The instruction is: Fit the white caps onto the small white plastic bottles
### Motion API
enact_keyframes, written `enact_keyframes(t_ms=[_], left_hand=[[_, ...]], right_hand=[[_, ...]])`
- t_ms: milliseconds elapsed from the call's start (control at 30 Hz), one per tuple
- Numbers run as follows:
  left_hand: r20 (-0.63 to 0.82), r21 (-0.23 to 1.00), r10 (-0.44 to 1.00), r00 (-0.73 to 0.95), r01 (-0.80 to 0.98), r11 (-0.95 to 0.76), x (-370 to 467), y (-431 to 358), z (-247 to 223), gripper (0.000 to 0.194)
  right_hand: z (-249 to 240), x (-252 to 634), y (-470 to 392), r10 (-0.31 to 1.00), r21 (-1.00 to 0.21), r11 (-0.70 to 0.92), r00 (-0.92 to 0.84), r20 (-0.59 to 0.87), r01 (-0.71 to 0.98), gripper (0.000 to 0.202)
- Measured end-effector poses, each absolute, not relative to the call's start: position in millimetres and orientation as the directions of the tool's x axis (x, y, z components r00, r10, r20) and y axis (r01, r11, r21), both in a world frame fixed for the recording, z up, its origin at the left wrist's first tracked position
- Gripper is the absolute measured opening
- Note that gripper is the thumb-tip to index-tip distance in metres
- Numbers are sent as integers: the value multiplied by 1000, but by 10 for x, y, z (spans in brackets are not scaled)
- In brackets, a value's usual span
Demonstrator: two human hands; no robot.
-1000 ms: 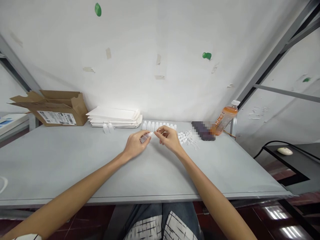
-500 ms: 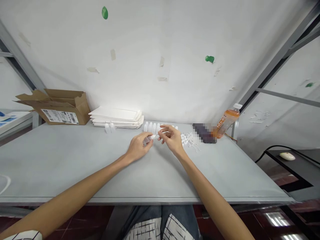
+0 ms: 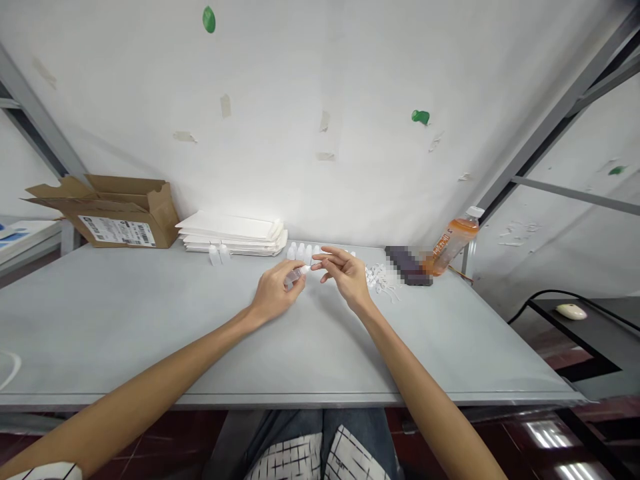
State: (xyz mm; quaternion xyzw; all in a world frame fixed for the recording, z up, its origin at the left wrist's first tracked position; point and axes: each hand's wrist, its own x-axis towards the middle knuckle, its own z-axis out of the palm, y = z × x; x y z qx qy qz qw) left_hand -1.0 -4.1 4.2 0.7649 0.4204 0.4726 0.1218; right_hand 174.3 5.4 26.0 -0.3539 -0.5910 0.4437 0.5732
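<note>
My left hand [image 3: 277, 291] is closed around a small clear squeeze bottle [image 3: 294, 274], tilted with its white tip [image 3: 305, 269] toward the right. My right hand [image 3: 349, 275] is at that tip, thumb and a forefinger brought together just beyond it, the other fingers loosely extended. Whatever lies between those fingertips is too small to make out. Behind the hands stands a row of similar small bottles [image 3: 300, 252], partly hidden by my right hand. Two bottles with thin needle tips [image 3: 225, 254] stand apart to the left. Right of my right hand lies a pile of small white caps [image 3: 383, 279].
A stack of white flat packs [image 3: 230, 230] and an open cardboard box [image 3: 125, 217] stand along the wall at left. On the right are a blurred dark object [image 3: 407, 265] and a leaning orange drink bottle [image 3: 454, 241]. A computer mouse [image 3: 571, 311] rests on a dark surface further right.
My right fingers have shifted slightly at the bottle's tip, the thumb drawing back and the forefinger reaching past it. The left hand still holds the bottle. The view has moved a little.
</note>
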Motion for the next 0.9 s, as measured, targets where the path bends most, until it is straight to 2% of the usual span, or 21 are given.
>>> enact_keyframes(t_ms=[300,900], left_hand=[[628,570,746,219,524,-633,-5,-48,39,21],[634,550,737,233,534,-642,-5,-53,21,21]], right_hand=[[271,1715,24,919,-925,372,-105,379,-83,33],[281,1685,-46,876,-876,477,-114,468,69,23]])
